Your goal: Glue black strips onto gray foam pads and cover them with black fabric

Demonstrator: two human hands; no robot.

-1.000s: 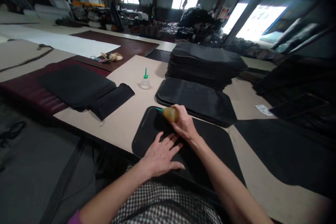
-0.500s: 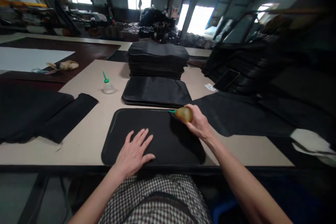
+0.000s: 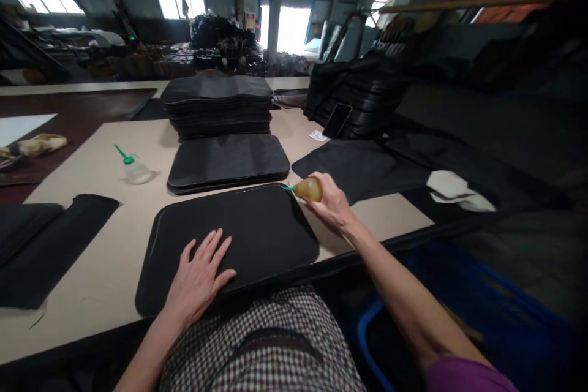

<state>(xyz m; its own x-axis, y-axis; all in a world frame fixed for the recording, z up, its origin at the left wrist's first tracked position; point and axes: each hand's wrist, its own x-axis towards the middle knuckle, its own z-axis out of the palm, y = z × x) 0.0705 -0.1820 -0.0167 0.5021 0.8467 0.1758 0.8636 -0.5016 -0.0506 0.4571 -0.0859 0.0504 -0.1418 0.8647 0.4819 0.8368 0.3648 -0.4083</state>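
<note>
A black panel with rounded corners (image 3: 257, 226) lies flat before me at the table's front edge. My left hand (image 3: 199, 275) rests on its near left part, fingers spread and palm down. In my right hand (image 3: 331, 202) is a squeeze bottle (image 3: 309, 190) of yellowish liquid, tilted on its side. Its thin green nozzle points left and meets the panel's far right corner. A pale line, like a wet bead, runs along the panel's left and far edges. Just behind the panel lies a low stack of similar black panels (image 3: 229, 162).
A taller black stack (image 3: 218, 107) stands farther back. To the left is a second green-nozzled bottle (image 3: 136, 171). Black sheets (image 3: 353, 162) lie at right, with a phone (image 3: 338, 120), a white label (image 3: 318, 135) and white cloth (image 3: 454, 188). A blue crate (image 3: 482, 294) sits below the table's right side.
The bottle in my right hand has moved along the panel's far edge to its right corner. My view has turned right. My left hand stays on the panel.
</note>
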